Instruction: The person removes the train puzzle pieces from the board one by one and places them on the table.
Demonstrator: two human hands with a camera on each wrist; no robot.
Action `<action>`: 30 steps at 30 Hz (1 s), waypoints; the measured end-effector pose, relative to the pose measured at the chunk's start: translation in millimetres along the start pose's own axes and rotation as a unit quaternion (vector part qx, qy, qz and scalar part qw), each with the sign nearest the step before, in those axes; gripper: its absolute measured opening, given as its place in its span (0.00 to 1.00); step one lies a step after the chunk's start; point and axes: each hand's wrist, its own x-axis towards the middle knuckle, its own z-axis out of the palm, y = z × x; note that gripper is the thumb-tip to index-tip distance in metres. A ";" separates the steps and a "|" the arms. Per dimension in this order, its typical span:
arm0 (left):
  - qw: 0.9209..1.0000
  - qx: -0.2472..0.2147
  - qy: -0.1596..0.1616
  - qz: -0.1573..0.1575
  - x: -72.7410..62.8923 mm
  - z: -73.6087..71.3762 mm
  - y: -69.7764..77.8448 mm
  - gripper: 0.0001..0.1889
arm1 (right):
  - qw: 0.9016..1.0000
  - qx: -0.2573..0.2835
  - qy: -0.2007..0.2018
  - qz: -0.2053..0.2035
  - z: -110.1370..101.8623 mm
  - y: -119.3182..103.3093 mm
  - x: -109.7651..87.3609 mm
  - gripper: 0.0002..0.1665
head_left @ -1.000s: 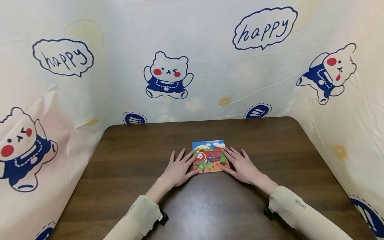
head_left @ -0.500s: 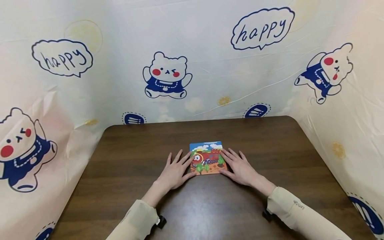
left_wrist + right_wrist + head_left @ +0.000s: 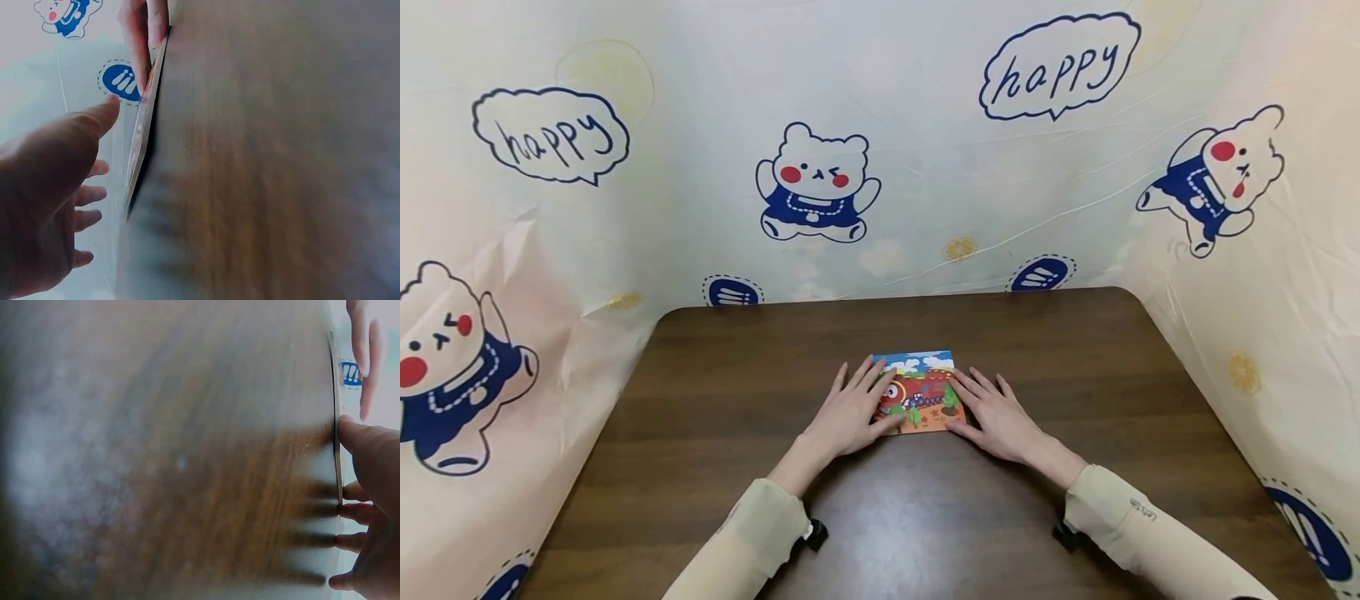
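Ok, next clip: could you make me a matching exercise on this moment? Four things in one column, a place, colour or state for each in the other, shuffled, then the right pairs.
Things
1. left hand
2. right hand
3. card
4. table

Descriptions
A. dark brown, with a wood grain
B. touching the card's right side
C. blue along the far edge, orange along the near edge
D. over the card's left side, thumb clear of its surface

Right pairs: 1-D, 2-B, 3-C, 4-A
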 end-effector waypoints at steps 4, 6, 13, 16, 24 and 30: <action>1.000 0.004 -0.018 -0.014 8.0 1.9 0.4 0.48 | 1.000 0.000 -0.002 -0.002 0.7 -0.9 1.1 0.49; 1.000 0.000 -0.022 -0.018 10.4 3.4 -0.2 0.48 | 1.000 -0.001 0.002 -0.003 0.5 -1.3 1.7 0.48; 0.999 -0.006 -0.036 -0.028 12.5 4.7 -1.9 0.49 | 1.000 -0.003 0.009 -0.007 -2.0 -0.9 2.9 0.49; 0.999 0.002 -0.036 -0.028 13.4 5.4 -2.3 0.49 | 1.000 0.002 0.004 -0.004 -4.6 0.2 4.9 0.49; 0.999 -0.003 -0.041 -0.033 13.2 8.3 -2.0 0.50 | 0.999 0.039 0.012 -0.013 -14.8 11.7 20.1 0.45; 0.998 -0.005 -0.045 -0.032 12.3 11.2 0.0 0.49 | 0.993 0.109 0.031 -0.022 12.6 60.6 49.3 0.52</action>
